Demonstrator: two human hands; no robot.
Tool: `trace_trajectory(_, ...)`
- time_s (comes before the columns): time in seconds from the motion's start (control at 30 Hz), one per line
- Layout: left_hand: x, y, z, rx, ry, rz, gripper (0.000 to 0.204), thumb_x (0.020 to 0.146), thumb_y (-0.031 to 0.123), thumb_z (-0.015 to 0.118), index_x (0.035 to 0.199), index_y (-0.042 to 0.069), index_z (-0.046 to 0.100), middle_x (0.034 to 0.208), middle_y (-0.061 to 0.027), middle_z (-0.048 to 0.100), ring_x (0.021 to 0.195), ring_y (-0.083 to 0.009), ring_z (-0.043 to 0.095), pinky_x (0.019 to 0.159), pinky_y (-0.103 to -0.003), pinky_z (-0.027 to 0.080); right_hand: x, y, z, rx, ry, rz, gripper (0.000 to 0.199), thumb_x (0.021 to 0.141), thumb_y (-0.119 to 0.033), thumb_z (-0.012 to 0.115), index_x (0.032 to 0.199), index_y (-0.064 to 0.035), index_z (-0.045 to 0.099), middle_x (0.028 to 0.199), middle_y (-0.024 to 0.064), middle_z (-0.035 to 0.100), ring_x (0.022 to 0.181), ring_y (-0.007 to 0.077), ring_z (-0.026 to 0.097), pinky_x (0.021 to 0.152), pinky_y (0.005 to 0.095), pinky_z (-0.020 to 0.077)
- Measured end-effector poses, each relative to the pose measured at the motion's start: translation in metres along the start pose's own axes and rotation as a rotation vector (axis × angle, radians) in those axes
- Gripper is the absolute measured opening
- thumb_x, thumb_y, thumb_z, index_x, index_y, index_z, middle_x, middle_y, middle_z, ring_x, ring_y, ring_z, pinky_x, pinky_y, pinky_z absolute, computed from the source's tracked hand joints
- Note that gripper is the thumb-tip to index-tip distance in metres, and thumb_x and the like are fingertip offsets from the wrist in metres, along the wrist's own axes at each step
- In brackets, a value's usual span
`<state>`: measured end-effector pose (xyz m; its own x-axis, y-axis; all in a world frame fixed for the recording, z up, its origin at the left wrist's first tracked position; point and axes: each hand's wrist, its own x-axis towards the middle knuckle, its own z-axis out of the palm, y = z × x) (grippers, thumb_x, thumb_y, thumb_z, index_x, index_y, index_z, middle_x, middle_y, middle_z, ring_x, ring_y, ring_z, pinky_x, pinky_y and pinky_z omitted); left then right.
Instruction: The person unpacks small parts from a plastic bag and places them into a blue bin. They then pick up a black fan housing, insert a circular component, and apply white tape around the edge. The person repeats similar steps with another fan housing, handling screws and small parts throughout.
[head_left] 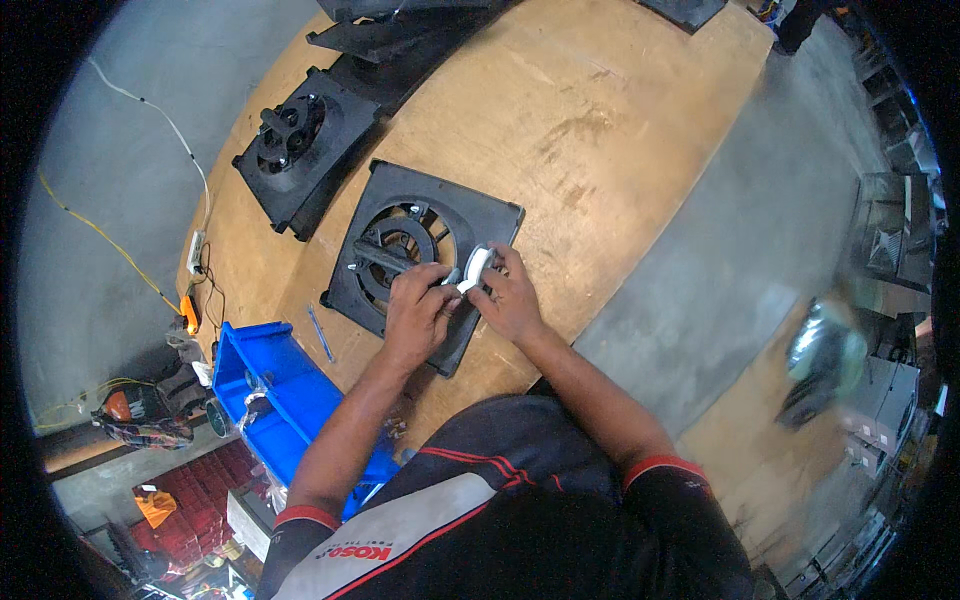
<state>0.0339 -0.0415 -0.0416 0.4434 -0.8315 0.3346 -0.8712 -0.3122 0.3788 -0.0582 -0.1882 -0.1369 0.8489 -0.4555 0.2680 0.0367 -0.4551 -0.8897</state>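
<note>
In my right hand (508, 295) is a roll of white tape (479, 266), held between the thumb and curled fingers. A short white end of the tape hangs from the roll toward my left hand (418, 310). The left fingers are pinched together around a small grey part (452, 277), mostly covered by the fingertips. Both hands meet over the near right side of a black square frame (455, 195), which lies flat on the table. A round ringed opening with a black bar-shaped piece (385, 256) sits in its middle.
Another black frame with a similar centre (290, 135) lies further left on the wooden table (600, 130), beside stacked black parts (400, 30). A blue bin (295, 395) stands near my left forearm, with a blue pen (321, 334) beyond it. A power strip (195, 252) is at the left edge.
</note>
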Motion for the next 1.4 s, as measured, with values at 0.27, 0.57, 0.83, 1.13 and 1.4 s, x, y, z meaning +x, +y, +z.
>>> trace_trajectory(0.27,-0.003,0.005,0.004,0.048,0.037,-0.004,0.024,0.073,0.007,0.075,0.094,0.006,0.064,0.114,-0.0116,0.061,0.109,-0.0329,0.059,0.091,-0.047,0.044,0.007,-0.008,-0.002,0.001,-0.031,0.024,0.031,0.075,-0.020,0.076,0.100,-0.0020,0.071,0.131,0.0246,0.051,0.115,0.0401,0.053,0.097,0.0455,0.0466)
trace_trajectory(0.57,0.001,0.006,0.000,0.135,0.021,0.075,0.027,0.071,0.010,0.078,0.094,0.008,0.064,0.114,-0.0104,0.061,0.109,-0.0317,0.060,0.089,-0.046,0.044,-0.006,-0.018,0.008,-0.059,-0.009,0.023,0.029,0.076,-0.017,0.071,0.098,0.0017,0.070,0.126,0.0221,0.055,0.117,0.0399,0.052,0.098,0.0466,0.0450)
trace_trajectory(0.83,0.003,-0.004,-0.008,0.108,-0.005,0.219,0.028,0.072,0.015,0.075,0.097,0.009,0.065,0.115,-0.0100,0.063,0.109,-0.0308,0.062,0.087,-0.044,0.046,-0.016,-0.023,0.015,-0.003,-0.057,0.095,0.021,0.080,-0.015,0.069,0.093,0.0015,0.068,0.120,0.0193,0.058,0.110,0.0395,0.054,0.094,0.0459,0.0453)
trace_trajectory(1.13,0.017,-0.012,-0.040,0.224,-0.264,0.384,0.040,0.076,0.019,0.069,0.114,0.010,0.066,0.133,-0.0114,0.058,0.121,-0.0290,0.056,0.098,-0.045,0.043,-0.026,-0.041,0.010,0.018,-0.167,0.116,0.029,0.091,-0.023,0.061,0.102,0.0044,0.062,0.110,0.0249,0.057,0.102,0.0423,0.055,0.091,0.0484,0.0443)
trace_trajectory(1.4,0.026,-0.031,-0.058,0.085,-0.477,0.371,0.055,0.074,0.021,0.075,0.127,0.021,0.063,0.145,-0.0124,0.049,0.121,-0.0313,0.054,0.097,-0.046,0.044,-0.025,-0.083,-0.018,0.137,-0.494,0.333,0.033,0.099,-0.030,0.057,0.104,0.0017,0.063,0.096,0.0182,0.059,0.089,0.0303,0.058,0.080,0.0397,0.0461)
